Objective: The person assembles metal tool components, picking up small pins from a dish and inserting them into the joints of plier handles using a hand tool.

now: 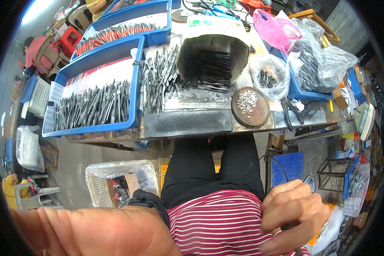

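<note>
My left hand [102, 230] is raised very near the camera at the lower left, palm showing, with a black band [151, 202] at its wrist. Its fingers run off into the dark rim, so what they do is hidden. In front of my striped shirt, at the lower right, my right hand [294, 213] hangs with loosely bent fingers and the thumb apart. Nothing shows in it. Both hands are away from the bench [187, 122]. On the bench a blue tray [137, 85] holds many slim dark metal pieces [94, 104], and more lie loose beside it.
An open sack [245, 51] of dark pieces stands mid-bench. To its right are a round dish [239, 119] of small silvery bits, a clear bag [281, 81] and pliers [288, 115]. A lined basket [91, 183] sits on the floor. Another person [42, 53] sits far left.
</note>
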`<state>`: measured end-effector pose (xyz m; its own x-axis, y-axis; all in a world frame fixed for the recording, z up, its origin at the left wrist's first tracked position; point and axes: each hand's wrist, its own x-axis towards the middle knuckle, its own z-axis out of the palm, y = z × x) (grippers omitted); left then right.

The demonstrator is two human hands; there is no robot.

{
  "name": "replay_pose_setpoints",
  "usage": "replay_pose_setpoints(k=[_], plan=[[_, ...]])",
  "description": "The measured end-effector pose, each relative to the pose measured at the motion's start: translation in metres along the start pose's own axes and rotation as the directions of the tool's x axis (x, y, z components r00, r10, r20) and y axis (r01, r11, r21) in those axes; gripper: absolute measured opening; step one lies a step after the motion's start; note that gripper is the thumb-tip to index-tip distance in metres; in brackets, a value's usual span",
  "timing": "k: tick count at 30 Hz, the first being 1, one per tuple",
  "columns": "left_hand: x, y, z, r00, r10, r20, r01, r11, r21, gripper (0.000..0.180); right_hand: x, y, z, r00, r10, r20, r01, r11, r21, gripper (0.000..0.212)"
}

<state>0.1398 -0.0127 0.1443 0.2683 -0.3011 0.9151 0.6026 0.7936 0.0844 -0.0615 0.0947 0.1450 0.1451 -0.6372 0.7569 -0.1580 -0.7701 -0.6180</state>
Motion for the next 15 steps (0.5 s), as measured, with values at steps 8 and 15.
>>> replay_pose_setpoints(k=[8, 15], plan=[[0.004, 0.003, 0.001, 1.0, -0.001, 0.0, 0.001, 1.0, 0.009, 0.023, 0.008, -0.026, -0.01, 0.963, 0.265, 0.042, -0.266, 0.963, 0.04, 0.01], [0.002, 0.007, 0.002, 1.0, -0.005, 0.002, 0.005, 1.0, 0.019, 0.022, -0.005, -0.041, -0.02, 0.972, 0.22, -0.079, -0.23, 0.964, -0.137, 0.03]])
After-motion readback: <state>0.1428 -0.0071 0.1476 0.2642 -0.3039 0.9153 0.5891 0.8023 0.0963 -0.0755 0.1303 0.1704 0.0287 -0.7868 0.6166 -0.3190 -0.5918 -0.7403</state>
